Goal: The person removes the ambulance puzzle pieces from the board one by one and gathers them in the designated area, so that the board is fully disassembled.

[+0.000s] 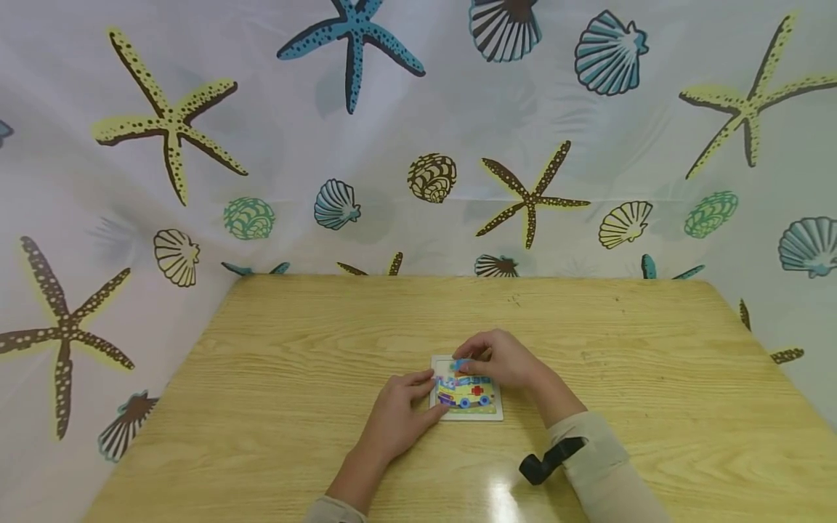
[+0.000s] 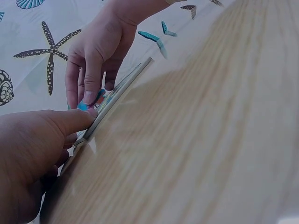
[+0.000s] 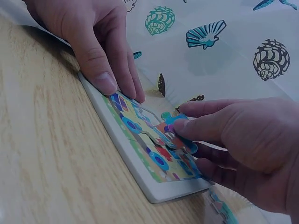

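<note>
A small jigsaw puzzle (image 1: 471, 417) in a white frame lies on the wooden table, its picture a yellow ambulance with blue wheels and a red cross. My right hand (image 1: 503, 359) is over its far edge and pinches a blue jigsaw piece (image 3: 175, 119) between thumb and fingers. The piece is tilted above the assembled picture, partly covered by the fingertips. On the left side, my left hand (image 1: 399, 414) steadies the frame, thumb (image 3: 105, 84) pressing the near left corner and fingers along the left edge. At the upper left of the picture, a pale patch of the backing shows.
The wood-grain table (image 1: 294, 349) spreads out around the puzzle. A white curtain (image 1: 392, 145) printed with starfish and shells encloses its back and sides. On my right sleeve sits a black strap mount (image 1: 549, 461).
</note>
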`<action>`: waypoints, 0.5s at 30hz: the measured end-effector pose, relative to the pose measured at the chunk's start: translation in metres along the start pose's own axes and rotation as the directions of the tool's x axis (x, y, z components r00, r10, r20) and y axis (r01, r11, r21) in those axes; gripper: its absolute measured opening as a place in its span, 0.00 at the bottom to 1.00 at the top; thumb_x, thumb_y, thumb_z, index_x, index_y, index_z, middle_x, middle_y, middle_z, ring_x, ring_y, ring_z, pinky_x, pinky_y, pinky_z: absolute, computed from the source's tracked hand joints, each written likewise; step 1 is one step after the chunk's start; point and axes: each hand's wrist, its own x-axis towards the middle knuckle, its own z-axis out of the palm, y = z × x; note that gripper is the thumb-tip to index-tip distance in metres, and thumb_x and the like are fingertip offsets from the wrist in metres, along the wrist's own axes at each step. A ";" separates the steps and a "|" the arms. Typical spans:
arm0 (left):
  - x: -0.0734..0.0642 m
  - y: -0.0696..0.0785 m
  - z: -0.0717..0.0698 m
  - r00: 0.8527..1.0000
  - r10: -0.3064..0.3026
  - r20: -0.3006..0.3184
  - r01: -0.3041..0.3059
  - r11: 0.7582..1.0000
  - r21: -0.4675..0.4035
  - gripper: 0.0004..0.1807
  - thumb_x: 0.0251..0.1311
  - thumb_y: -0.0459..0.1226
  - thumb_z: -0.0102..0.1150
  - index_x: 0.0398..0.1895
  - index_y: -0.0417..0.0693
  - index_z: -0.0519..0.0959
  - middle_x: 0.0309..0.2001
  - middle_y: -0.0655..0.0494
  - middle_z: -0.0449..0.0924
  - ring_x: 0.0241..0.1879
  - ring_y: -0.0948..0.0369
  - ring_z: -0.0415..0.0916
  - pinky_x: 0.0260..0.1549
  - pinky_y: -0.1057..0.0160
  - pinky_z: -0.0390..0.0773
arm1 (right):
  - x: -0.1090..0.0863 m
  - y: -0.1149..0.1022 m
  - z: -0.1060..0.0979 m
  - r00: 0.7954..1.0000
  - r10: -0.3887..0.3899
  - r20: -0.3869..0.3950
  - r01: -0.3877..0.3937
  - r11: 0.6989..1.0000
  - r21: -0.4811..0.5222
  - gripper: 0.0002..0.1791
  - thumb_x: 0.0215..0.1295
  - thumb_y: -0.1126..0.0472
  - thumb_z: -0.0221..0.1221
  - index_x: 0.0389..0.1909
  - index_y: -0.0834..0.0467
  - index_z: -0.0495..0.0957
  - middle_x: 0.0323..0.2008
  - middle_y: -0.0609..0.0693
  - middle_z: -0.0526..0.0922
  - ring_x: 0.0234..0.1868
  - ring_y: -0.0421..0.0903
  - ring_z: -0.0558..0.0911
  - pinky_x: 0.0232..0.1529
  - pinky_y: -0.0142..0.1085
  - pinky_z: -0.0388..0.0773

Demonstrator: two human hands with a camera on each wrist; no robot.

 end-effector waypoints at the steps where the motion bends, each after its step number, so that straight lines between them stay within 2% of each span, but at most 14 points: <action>1: 0.000 0.000 0.000 1.000 0.000 0.001 0.000 1.000 0.000 0.28 0.59 0.48 0.69 0.57 0.38 0.81 0.64 0.51 0.78 0.58 0.51 0.74 0.59 0.48 0.75 | -0.001 0.000 0.000 1.000 -0.003 0.009 0.003 1.000 0.004 0.09 0.68 0.61 0.63 0.47 0.54 0.86 0.43 0.49 0.87 0.40 0.43 0.82 0.43 0.36 0.80; 5: 0.001 0.000 0.000 1.000 -0.013 0.006 0.013 1.000 -0.008 0.29 0.59 0.49 0.69 0.57 0.39 0.80 0.64 0.52 0.78 0.59 0.51 0.74 0.60 0.47 0.75 | -0.003 0.004 0.000 1.000 -0.009 0.001 0.009 1.000 0.019 0.11 0.69 0.62 0.62 0.50 0.55 0.85 0.45 0.50 0.87 0.40 0.41 0.82 0.45 0.37 0.80; 8: 0.000 -0.001 0.000 1.000 -0.026 0.009 0.026 1.000 -0.015 0.29 0.59 0.49 0.70 0.57 0.39 0.80 0.64 0.52 0.78 0.59 0.51 0.73 0.60 0.47 0.74 | -0.002 0.011 0.002 0.999 0.018 -0.033 -0.016 0.998 0.055 0.11 0.68 0.61 0.63 0.49 0.54 0.85 0.44 0.48 0.87 0.41 0.42 0.82 0.46 0.36 0.79; 11: 0.000 -0.002 0.001 1.000 -0.017 0.002 0.017 1.000 -0.022 0.29 0.59 0.49 0.70 0.57 0.39 0.81 0.64 0.51 0.78 0.59 0.50 0.74 0.61 0.46 0.74 | -0.003 0.015 0.002 0.997 0.051 -0.062 -0.045 0.994 0.103 0.10 0.67 0.59 0.65 0.47 0.54 0.86 0.43 0.49 0.87 0.41 0.43 0.81 0.47 0.36 0.79; 15: 0.000 -0.003 0.002 1.000 0.019 -0.012 -0.019 1.000 0.005 0.27 0.59 0.49 0.69 0.58 0.45 0.81 0.64 0.51 0.78 0.60 0.49 0.73 0.61 0.46 0.74 | -0.005 0.017 0.002 0.994 0.068 -0.081 -0.057 0.989 0.138 0.09 0.67 0.59 0.65 0.46 0.54 0.87 0.43 0.50 0.87 0.41 0.42 0.82 0.47 0.36 0.79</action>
